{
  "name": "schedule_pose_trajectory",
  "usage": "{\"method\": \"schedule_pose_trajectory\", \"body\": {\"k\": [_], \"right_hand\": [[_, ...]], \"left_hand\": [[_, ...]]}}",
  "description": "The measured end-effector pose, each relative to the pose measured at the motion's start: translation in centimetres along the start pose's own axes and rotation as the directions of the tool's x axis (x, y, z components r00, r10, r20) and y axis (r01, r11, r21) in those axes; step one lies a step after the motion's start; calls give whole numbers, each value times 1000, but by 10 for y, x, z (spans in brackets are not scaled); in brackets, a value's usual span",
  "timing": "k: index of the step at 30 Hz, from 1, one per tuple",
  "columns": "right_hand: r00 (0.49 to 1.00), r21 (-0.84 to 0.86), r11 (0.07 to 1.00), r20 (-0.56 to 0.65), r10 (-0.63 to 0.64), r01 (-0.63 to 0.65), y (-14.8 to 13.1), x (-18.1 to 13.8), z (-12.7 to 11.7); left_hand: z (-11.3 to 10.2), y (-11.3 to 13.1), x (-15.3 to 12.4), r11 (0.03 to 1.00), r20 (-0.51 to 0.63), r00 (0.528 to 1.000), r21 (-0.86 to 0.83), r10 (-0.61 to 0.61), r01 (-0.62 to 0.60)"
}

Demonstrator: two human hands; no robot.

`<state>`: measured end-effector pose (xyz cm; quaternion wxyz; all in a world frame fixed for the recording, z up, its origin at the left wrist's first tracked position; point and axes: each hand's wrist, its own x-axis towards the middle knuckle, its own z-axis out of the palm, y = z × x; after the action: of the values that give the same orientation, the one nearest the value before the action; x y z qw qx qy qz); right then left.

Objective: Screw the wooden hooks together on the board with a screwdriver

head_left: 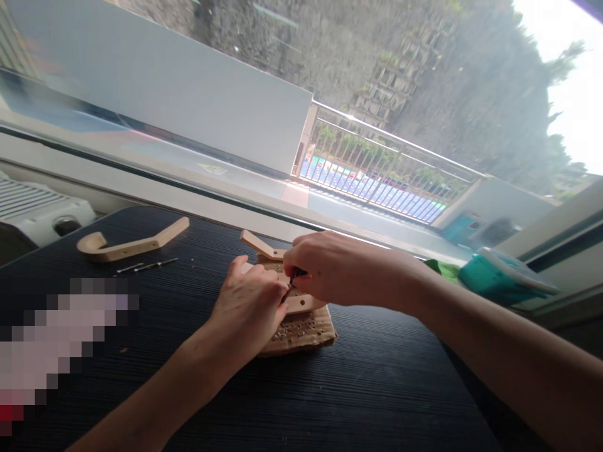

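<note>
A light wooden piece [264, 247] lies on a cardboard pad [306, 333] pitted with small holes, on a dark ribbed table [358, 395]. My left hand [249, 301] rests closed on the wooden piece and presses it down. My right hand [330, 267] is closed in a pinch round a thin dark tool [293, 279], whose tip meets the wood between the two hands. The part of the wood under my hands is hidden.
A second curved wooden piece [132, 243] lies at the table's far left, with thin metal bits [147, 266] beside it. A white appliance [40, 210] stands left of the table. A teal container [499, 276] sits at the right by the window sill. A blurred patch covers the lower left.
</note>
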<state>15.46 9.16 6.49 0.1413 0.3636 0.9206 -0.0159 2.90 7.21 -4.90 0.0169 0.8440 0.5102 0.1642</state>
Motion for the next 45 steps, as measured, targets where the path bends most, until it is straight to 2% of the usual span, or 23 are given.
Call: {"method": "schedule_pose_trajectory", "body": {"k": [5, 8, 24, 28, 31, 34, 38, 41, 45], "right_hand": [[999, 71, 997, -49, -8, 11, 1, -4, -1], [998, 52, 998, -67, -20, 24, 1, -10, -1], [999, 7, 1000, -49, -10, 10, 1, -8, 10], [997, 107, 994, -79, 6, 3, 2, -13, 9], [988, 199, 980, -151, 20, 11, 0, -19, 7], [947, 317, 948, -310, 80, 24, -1, -24, 12], [839, 487, 864, -517, 170, 125, 3, -26, 31], [797, 539, 818, -576, 182, 202, 7, -24, 43], [786, 551, 799, -594, 172, 241, 11, -26, 48]], "left_hand": [[0, -1, 2, 1000, 6, 1000, 2, 5, -5], [0, -1, 0, 1000, 7, 1000, -6, 7, -7], [0, 0, 0, 1000, 6, 1000, 3, -4, 4], [1, -1, 0, 1000, 4, 1000, -5, -9, 9], [2, 0, -1, 999, -1, 1000, -35, -24, 24], [2, 0, -1, 998, -23, 999, -49, -43, 42], [3, 2, 0, 997, -26, 998, -41, -64, 63], [3, 2, 1, 995, -3, 997, -57, -80, 79], [4, 2, 2, 994, 0, 997, -70, -83, 83]]}}
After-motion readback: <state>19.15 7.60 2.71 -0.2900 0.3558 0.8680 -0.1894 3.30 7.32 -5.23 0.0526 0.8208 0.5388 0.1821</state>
